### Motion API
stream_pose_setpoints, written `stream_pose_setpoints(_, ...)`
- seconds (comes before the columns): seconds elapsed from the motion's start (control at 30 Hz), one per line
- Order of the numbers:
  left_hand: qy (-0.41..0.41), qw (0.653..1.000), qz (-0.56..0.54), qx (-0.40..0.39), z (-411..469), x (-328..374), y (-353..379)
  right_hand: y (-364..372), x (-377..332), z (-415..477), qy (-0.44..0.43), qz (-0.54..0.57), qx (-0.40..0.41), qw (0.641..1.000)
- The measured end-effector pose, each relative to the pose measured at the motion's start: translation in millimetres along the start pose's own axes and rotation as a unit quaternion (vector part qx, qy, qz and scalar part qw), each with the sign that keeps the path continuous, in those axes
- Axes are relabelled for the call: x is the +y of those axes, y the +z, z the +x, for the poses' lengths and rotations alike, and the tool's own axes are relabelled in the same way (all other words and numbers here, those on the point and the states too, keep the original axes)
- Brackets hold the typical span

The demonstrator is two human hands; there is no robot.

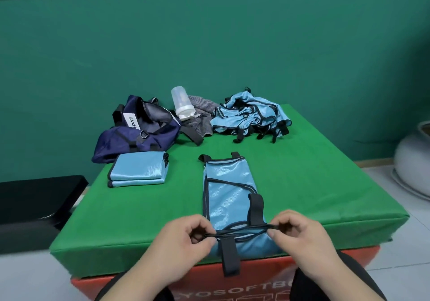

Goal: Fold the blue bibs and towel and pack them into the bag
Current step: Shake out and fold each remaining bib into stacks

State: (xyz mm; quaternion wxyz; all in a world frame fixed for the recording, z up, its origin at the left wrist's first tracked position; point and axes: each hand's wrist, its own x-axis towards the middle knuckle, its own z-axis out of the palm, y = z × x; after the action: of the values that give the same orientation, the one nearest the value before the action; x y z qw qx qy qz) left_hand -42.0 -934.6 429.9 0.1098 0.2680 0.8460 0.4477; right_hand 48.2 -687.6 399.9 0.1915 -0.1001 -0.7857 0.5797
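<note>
Clock directions are read on the table [325,184], with 6 o'clock at the person's edge.

At 6 o'clock, the left hand [183,242] and right hand [300,238] hold the near hem of a blue bib [229,198]. The fingers [197,225] and thumb of each hand are curled and pinch one corner of the dark-edged hem, left hand at the left corner and right hand at the right. The hem is raised slightly and drawn taut between the hands, presumably so that the near end can be carried toward 12 o'clock in an even fold. The bib lies flat and narrowed lengthwise, its long axis running from 6 toward 12 o'clock. One black strap [229,257] hangs over the table's near edge.

At 9 o'clock, well apart from this bib, the folded bibs [138,172] form a neat two-layer stack, probably staged just beside the bag for packing. At 10 o'clock the navy bag [137,135] sits slumped with its mouth open; its contents cannot be told. At 12 o'clock a clear bottle [180,103] leans on a grey striped towel [200,114], which is unfolded. At 1 o'clock lies a heap of bibs [251,117], loose and awaiting folding, so most of the task appears to remain.
</note>
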Motion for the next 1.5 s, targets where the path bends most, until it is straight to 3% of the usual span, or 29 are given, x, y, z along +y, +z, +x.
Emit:
stream_pose_setpoints(0.3, -0.016, 0.997, 0.01, 0.07, 119.2, -12.6, -21.5, 12.4, 0.3, 118.0, 0.039, -0.01, 0.02, 0.999)
stream_pose_setpoints(0.6, -0.053, 0.994, 0.033, 0.091, 248.1, -53.3, -31.1, 39.9, 34.9, 243.7, 0.075, -0.109, 0.041, 0.99)
stream_pose_setpoints(0.73, -0.075, 0.993, 0.007, 0.091, 270.7, -72.4, -22.8, 50.1, 49.9, 271.8, 0.091, -0.209, -0.004, 0.974)
stream_pose_setpoints(0.8, -0.044, 0.991, 0.061, 0.108, 263.5, -77.5, -17.7, 48.9, 51.4, 274.9, 0.08, -0.288, -0.026, 0.954)
stream_pose_setpoints(0.9, 0.107, 0.972, 0.148, 0.151, 240.0, -77.5, -7.9, 44.2, 48.2, 266.1, 0.014, -0.34, 0.004, 0.94)
stream_pose_setpoints(0.97, 0.188, 0.956, 0.184, 0.13, 228.7, -77.7, 0.3, 47.0, 45.6, 251.4, -0.074, -0.347, 0.025, 0.935)
stream_pose_setpoints(1.07, 0.234, 0.937, 0.254, 0.047, 226.4, -86.0, 8.0, 59.6, 54.1, 233.4, -0.201, -0.407, -0.015, 0.891)
stream_pose_setpoints(1.17, 0.239, 0.925, 0.296, -0.009, 229.8, -93.7, 6.0, 63.8, 68.6, 230.8, -0.2, -0.456, -0.095, 0.862)
stream_pose_setpoints(1.3, 0.257, 0.908, 0.331, -0.026, 236.7, -98.8, 3.9, 62.9, 79.3, 233.0, -0.186, -0.505, -0.152, 0.829)
stream_pose_setpoints(1.5, 0.121, 0.917, 0.359, -0.126, 253.7, -93.1, 4.7, 64.9, 81.3, 233.9, -0.118, -0.499, -0.205, 0.833)
